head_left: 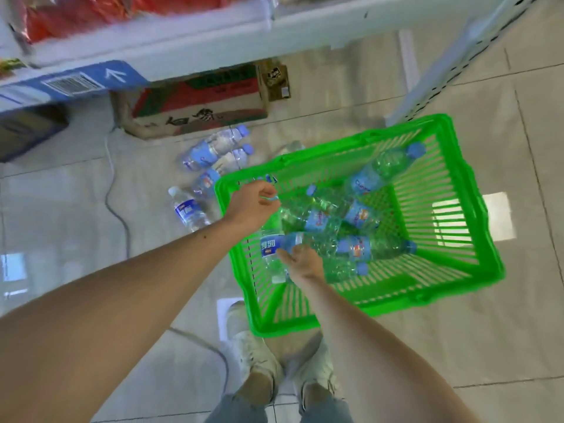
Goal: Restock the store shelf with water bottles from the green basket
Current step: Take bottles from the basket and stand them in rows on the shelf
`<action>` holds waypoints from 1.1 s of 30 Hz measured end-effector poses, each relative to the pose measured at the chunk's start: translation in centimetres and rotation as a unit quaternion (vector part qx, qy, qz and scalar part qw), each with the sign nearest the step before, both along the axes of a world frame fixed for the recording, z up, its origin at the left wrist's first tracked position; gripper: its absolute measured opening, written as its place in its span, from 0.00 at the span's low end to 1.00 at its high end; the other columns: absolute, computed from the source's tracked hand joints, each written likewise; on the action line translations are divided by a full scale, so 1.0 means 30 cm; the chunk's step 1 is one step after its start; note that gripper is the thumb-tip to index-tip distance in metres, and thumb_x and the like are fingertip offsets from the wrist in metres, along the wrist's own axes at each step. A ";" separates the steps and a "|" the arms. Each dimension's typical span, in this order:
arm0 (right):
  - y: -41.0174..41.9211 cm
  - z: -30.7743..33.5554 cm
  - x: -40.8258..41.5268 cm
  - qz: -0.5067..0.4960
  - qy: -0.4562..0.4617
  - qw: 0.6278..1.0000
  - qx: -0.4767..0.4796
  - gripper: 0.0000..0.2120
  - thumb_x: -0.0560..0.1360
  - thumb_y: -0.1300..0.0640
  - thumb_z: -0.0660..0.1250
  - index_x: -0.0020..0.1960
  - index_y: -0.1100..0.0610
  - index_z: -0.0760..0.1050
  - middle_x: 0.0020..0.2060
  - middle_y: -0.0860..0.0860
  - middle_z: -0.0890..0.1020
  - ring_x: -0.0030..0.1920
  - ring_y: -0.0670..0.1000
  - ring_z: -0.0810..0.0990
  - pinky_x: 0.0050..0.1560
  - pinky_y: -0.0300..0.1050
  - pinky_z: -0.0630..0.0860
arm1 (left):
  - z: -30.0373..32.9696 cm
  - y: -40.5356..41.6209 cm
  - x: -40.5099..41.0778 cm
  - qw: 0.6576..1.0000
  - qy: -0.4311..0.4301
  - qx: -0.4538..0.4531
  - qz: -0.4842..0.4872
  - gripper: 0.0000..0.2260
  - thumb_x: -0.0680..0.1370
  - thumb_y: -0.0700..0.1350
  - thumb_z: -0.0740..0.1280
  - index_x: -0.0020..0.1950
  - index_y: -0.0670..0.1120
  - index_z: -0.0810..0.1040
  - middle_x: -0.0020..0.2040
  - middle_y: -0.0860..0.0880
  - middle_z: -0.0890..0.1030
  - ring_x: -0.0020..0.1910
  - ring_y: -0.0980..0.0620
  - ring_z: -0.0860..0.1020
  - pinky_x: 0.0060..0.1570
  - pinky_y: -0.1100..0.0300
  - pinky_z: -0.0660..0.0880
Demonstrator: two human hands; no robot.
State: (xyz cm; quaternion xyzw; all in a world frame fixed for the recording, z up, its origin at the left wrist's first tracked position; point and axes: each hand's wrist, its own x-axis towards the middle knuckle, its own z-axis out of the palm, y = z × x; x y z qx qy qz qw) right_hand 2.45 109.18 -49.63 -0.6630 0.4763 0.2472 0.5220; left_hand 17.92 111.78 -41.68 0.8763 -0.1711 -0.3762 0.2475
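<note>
A green basket (pixel 476 209) stands on the tiled floor below me, holding several clear water bottles (pixel 357 215) with light blue labels. At the basket's near left corner my right hand (pixel 302 262) grips a bottle with a dark blue label (pixel 270 250), its white cap pointing toward me. My left hand (pixel 253 203) hovers over the basket's left rim with its fingers curled; a bit of blue and white label shows past the knuckles, so it seems to hold a bottle that is mostly hidden. The white store shelf (pixel 189 38) runs across the top.
Several water bottles (pixel 213 146) lie loose on the floor just left of the basket. A cardboard box (pixel 198 102) sits under the shelf. A grey cable (pixel 117 203) snakes along the floor at left. My shoes (pixel 259 358) are beside the basket's near edge.
</note>
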 end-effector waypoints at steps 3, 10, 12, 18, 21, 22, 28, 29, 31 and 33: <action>0.089 -0.101 0.018 -0.035 0.072 0.995 0.059 0.25 0.76 0.39 0.63 0.58 0.60 0.74 0.55 0.61 0.79 0.55 0.56 0.78 0.53 0.45 0.71 | -0.050 0.028 0.022 1.000 -0.001 -0.002 -0.005 0.11 0.75 0.41 0.70 0.56 0.41 0.79 0.53 0.46 0.82 0.43 0.55 0.77 0.41 0.73 0.67; 0.116 -0.124 0.012 -0.145 0.057 0.980 0.122 0.28 0.73 0.37 0.66 0.65 0.54 0.72 0.59 0.55 0.78 0.45 0.50 0.77 0.47 0.44 0.72 | -0.047 0.053 0.055 1.000 0.019 -0.006 -0.007 0.11 0.75 0.42 0.69 0.57 0.42 0.79 0.55 0.47 0.82 0.47 0.53 0.79 0.45 0.71 0.69; 0.079 -0.094 -0.002 -0.169 0.053 0.976 0.124 0.24 0.72 0.36 0.67 0.59 0.53 0.72 0.52 0.53 0.79 0.40 0.46 0.76 0.37 0.41 0.70 | -0.019 0.044 0.067 1.000 0.020 -0.007 -0.005 0.12 0.75 0.41 0.69 0.57 0.41 0.78 0.56 0.46 0.81 0.49 0.51 0.80 0.49 0.67 0.71; -0.099 0.050 0.026 -0.160 0.060 0.978 0.116 0.22 0.72 0.42 0.71 0.56 0.57 0.72 0.45 0.54 0.82 0.28 0.46 0.83 0.32 0.41 0.80 | 0.140 -0.032 0.096 1.000 0.018 -0.016 -0.003 0.13 0.75 0.42 0.69 0.58 0.44 0.77 0.56 0.48 0.80 0.52 0.50 0.80 0.55 0.60 0.75; -0.194 0.175 0.045 -0.101 0.081 0.990 0.062 0.25 0.70 0.43 0.73 0.55 0.61 0.74 0.33 0.51 0.78 0.24 0.47 0.79 0.34 0.43 0.81 | 0.252 -0.075 0.101 0.999 0.039 -0.027 -0.018 0.14 0.74 0.42 0.70 0.59 0.43 0.77 0.57 0.47 0.80 0.51 0.49 0.80 0.53 0.60 0.74; -0.227 0.228 0.046 -0.083 0.088 0.991 0.051 0.29 0.70 0.43 0.74 0.58 0.63 0.73 0.33 0.51 0.77 0.26 0.48 0.80 0.36 0.45 0.81 | 0.294 -0.086 0.103 0.998 0.043 -0.024 -0.029 0.15 0.74 0.43 0.70 0.59 0.43 0.77 0.57 0.47 0.79 0.52 0.49 0.80 0.54 0.60 0.73; -0.473 0.724 0.078 0.084 0.084 0.992 0.048 0.30 0.69 0.47 0.76 0.58 0.69 0.73 0.43 0.63 0.84 0.38 0.57 0.85 0.46 0.50 0.83 | 0.626 -0.140 0.101 0.992 0.091 -0.015 -0.087 0.21 0.71 0.40 0.74 0.62 0.42 0.74 0.59 0.46 0.78 0.51 0.54 0.77 0.47 0.67 0.72; -0.515 0.832 0.095 0.118 0.081 0.988 0.049 0.29 0.69 0.47 0.75 0.57 0.69 0.73 0.44 0.65 0.84 0.40 0.58 0.85 0.49 0.52 0.82 | 0.697 -0.153 0.096 0.990 0.096 -0.020 -0.098 0.22 0.70 0.39 0.74 0.63 0.41 0.74 0.60 0.45 0.78 0.50 0.54 0.76 0.45 0.69 0.72; -0.589 1.068 0.143 0.201 0.085 0.975 0.048 0.27 0.71 0.45 0.73 0.52 0.69 0.76 0.41 0.64 0.84 0.40 0.57 0.86 0.51 0.51 0.82 | 0.851 -0.178 0.084 0.986 0.107 -0.029 -0.122 0.25 0.69 0.37 0.75 0.64 0.40 0.73 0.60 0.44 0.78 0.52 0.52 0.77 0.48 0.64 0.73; -0.647 1.311 0.193 0.260 0.093 0.958 0.072 0.19 0.74 0.47 0.70 0.43 0.64 0.75 0.29 0.59 0.79 0.32 0.52 0.82 0.41 0.42 0.80 | 1.013 -0.195 0.069 0.979 0.135 -0.035 -0.148 0.29 0.68 0.34 0.76 0.66 0.39 0.71 0.59 0.43 0.76 0.53 0.49 0.75 0.52 0.57 0.73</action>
